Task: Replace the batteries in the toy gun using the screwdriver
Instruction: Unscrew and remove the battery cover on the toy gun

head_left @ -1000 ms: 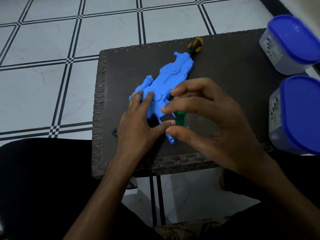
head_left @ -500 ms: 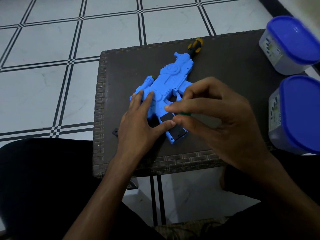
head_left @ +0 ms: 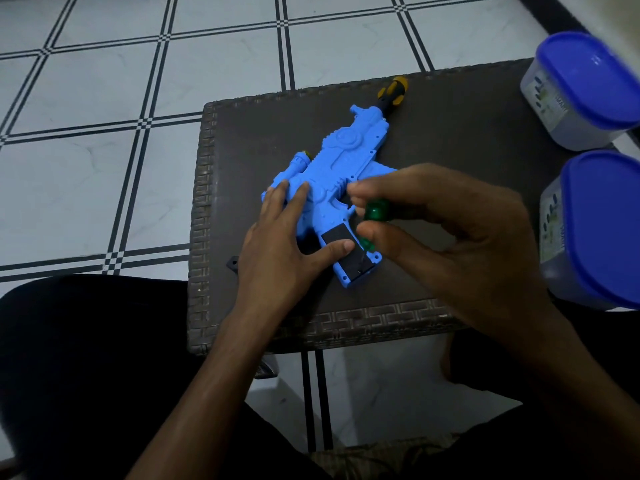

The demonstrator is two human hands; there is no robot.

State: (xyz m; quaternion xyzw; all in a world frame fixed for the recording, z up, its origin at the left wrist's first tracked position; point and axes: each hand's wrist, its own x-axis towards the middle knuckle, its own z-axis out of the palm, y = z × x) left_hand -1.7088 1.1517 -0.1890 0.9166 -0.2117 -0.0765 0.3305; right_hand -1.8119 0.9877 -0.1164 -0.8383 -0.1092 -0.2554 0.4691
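Observation:
A blue toy gun [head_left: 341,157] lies flat on a small dark woven table [head_left: 460,140], its yellow-and-black muzzle pointing to the far edge. A black battery cover [head_left: 346,251] sits on its grip. My left hand [head_left: 284,244] presses flat on the gun body, thumb resting on the black cover. My right hand [head_left: 446,230] pinches a green-handled screwdriver [head_left: 376,210], which stands nearly upright with its thin tip down at the near end of the cover.
Two clear tubs with blue lids stand at the table's right side, one at the back [head_left: 585,91], one nearer [head_left: 595,230]. A small dark piece [head_left: 232,263] lies near the table's left edge. White tiled floor surrounds the table.
My right hand has turned on the screwdriver handle and lifted slightly; the green handle now shows between the fingers. The left hand and the gun have stayed put.

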